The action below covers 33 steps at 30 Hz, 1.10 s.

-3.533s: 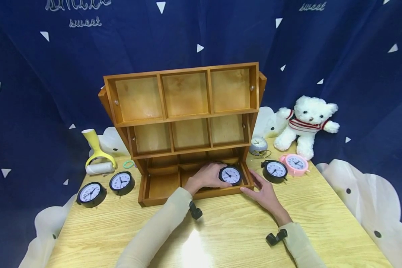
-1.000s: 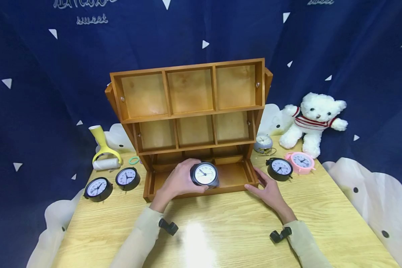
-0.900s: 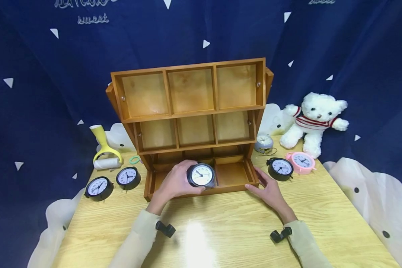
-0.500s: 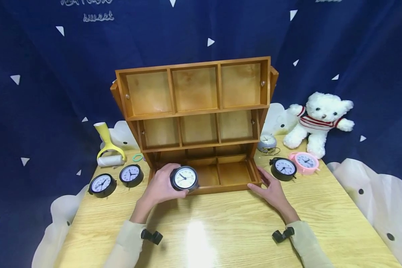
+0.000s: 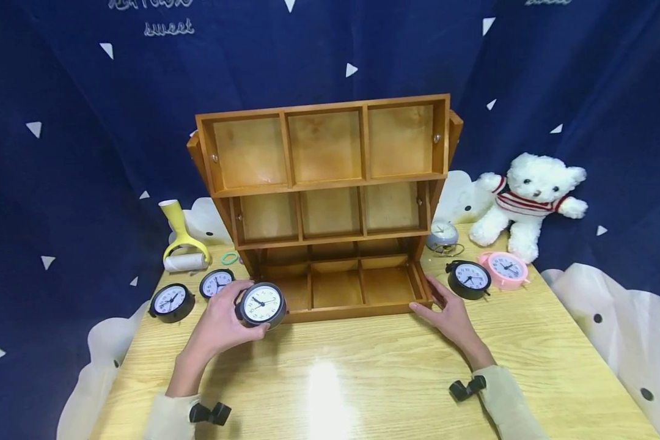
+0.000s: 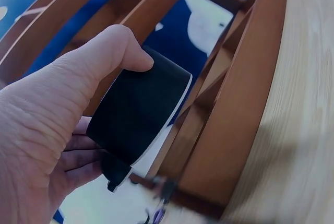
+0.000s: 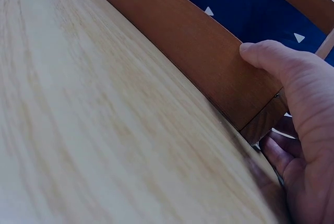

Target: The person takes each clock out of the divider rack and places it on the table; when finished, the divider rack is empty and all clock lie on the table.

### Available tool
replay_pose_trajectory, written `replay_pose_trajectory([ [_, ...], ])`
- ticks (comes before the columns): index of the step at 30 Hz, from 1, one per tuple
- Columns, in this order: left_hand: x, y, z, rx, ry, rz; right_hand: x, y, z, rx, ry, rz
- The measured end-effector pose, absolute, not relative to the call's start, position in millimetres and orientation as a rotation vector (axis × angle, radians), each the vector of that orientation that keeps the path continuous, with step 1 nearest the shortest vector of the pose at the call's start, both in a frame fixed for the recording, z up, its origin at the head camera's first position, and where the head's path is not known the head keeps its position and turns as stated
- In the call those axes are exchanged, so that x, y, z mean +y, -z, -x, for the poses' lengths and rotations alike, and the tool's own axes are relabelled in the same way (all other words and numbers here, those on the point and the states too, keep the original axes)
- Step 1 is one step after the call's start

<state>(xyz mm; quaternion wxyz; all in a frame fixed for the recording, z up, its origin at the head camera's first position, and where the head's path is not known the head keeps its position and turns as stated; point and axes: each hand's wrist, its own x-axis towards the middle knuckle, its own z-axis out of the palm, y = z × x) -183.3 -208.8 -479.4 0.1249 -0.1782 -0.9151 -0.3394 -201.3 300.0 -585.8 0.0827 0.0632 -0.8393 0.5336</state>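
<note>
My left hand [image 5: 220,322] grips a round black alarm clock [image 5: 262,304] by its sides, its white dial facing up. It is held in front of the left end of a three-tier wooden shelf [image 5: 330,313], overlapping its front corner in the head view. In the left wrist view the thumb lies on the black side of the clock [image 6: 141,104], with the other fingers partly hidden beneath. My right hand [image 5: 450,318] holds the shelf's front right corner, the thumb on the front board [image 7: 209,67] and the fingers curled round the end.
On the left are two black alarm clocks [image 5: 172,303] and a yellow-handled lint roller [image 5: 184,261], with a green ring [image 5: 229,258] beside them. To the right are a black clock [image 5: 469,280], a pink clock [image 5: 506,270], a grey-blue clock [image 5: 443,234] and a white teddy bear [image 5: 533,195].
My left hand has lifted the black clock out of the shelf's bottom right compartment and carried it left past the front. My right hand stays at the corner; the head view has shifted slightly.
</note>
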Motion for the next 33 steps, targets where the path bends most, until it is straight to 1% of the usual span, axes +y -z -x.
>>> replay_pose_trajectory([
  [10,-256,485,161,-2.556,0.887,0.316,301,587,204,-2.475,-1.595,-0.221],
  [16,-277,494,148,-2.596,0.856,0.17,301,590,202,-2.482,-1.6,-0.202],
  [21,-290,507,141,-2.617,0.847,0.099,300,590,201,-2.485,-1.593,-0.208],
  [33,-304,539,139,-2.649,0.851,0.008,300,589,202,-2.483,-1.58,-0.223],
])
